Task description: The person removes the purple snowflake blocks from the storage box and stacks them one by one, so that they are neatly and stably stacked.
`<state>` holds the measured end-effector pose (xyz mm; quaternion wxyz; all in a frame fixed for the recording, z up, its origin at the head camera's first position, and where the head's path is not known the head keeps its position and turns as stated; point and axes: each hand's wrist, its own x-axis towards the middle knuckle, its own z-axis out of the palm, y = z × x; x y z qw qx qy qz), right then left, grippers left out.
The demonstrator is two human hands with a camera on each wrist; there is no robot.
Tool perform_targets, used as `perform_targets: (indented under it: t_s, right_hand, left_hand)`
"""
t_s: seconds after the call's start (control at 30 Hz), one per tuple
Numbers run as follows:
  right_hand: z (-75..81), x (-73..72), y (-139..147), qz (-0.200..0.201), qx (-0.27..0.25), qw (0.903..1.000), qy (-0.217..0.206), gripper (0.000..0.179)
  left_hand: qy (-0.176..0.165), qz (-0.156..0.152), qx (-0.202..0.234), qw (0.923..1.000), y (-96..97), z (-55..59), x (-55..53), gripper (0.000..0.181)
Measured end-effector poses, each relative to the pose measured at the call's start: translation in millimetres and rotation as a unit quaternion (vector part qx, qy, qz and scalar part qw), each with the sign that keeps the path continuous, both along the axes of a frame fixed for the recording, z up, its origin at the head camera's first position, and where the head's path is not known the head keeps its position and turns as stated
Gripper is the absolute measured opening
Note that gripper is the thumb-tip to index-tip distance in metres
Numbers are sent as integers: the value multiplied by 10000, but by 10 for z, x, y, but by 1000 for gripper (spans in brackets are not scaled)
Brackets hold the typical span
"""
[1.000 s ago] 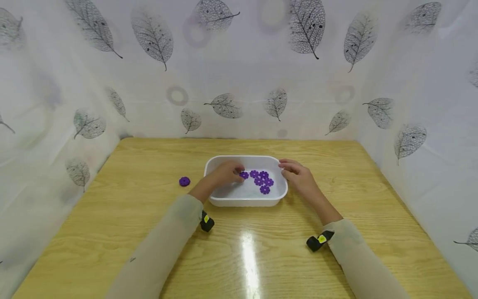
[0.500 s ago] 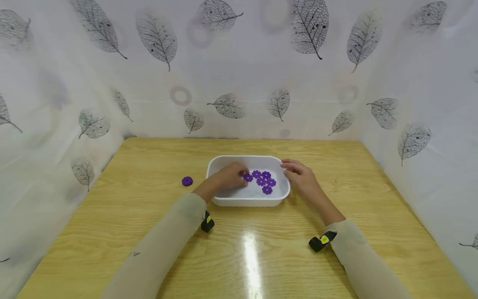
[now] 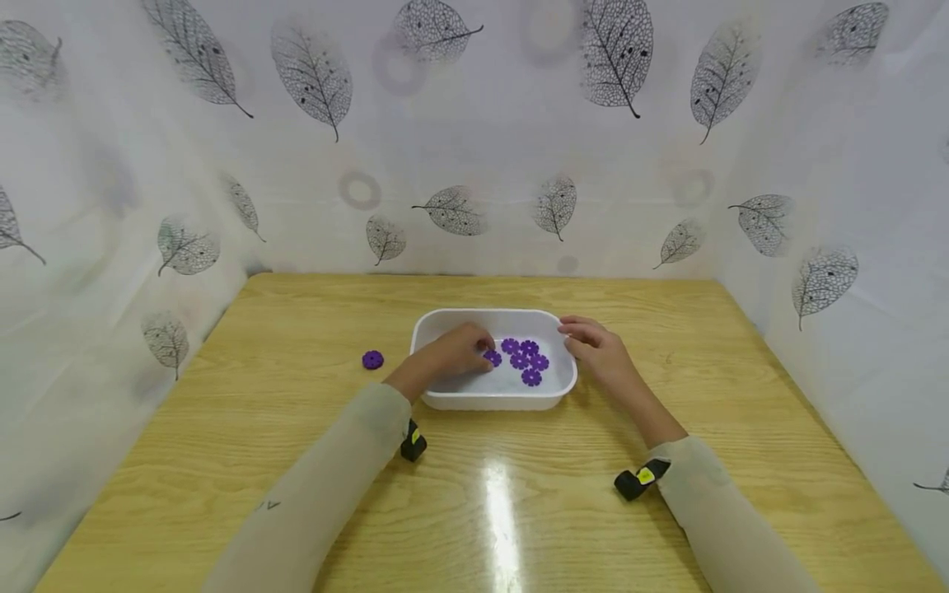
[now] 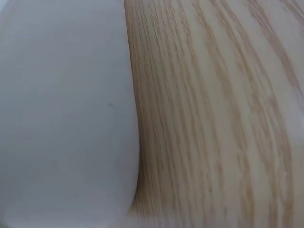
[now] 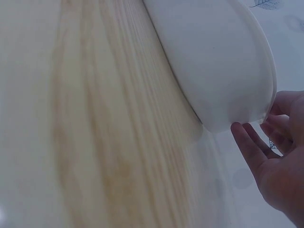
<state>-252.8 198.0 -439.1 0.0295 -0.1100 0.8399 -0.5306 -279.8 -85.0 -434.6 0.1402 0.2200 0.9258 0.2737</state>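
Observation:
In the head view, my left hand (image 3: 460, 348) reaches over the left side of a white plastic tub (image 3: 489, 402). Thumb and fingertips pinch a purple flower-shaped disc (image 3: 493, 358), partly hidden by the fingers. Several more such discs (image 3: 530, 377) lie on the tub's floor, right of that hand. At the tub's right end, my right hand (image 3: 599, 350) holds the rim; in the right wrist view its fingers (image 5: 244, 137) touch the outer wall. The left wrist view has only the tub's outer wall (image 4: 71, 118) and the table, with the hand out of sight.
Left of the tub, a purple disc piece (image 3: 373, 360) lies on the wooden table (image 3: 311, 461); whether it is one disc or a stack, I cannot tell. White sheeting (image 3: 474, 148) printed with leaves hangs behind the table and along both sides.
The disc at my left fingertips has shifted slightly toward the tub's near side. My right hand stays at the rim, and the other discs stay put. The head view has shifted a little.

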Motion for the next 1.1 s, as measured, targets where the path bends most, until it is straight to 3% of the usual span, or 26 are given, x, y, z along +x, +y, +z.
perform_targets:
  t_s: [0.53, 0.9, 1.1]
  right_hand:
    - [5, 4, -2, -6, 27, 10000, 61, 33]
    - [9, 5, -16, -85, 46, 9999, 106, 32]
    - [15, 10, -15, -75, 12, 9999, 82, 33]
  left_hand:
    - [-179, -117, 57, 9998, 11, 32, 26, 33]
    - [-394, 97, -46, 9992, 13, 10, 25, 42]
    - [-455, 67, -90, 9989, 12, 15, 25, 41]
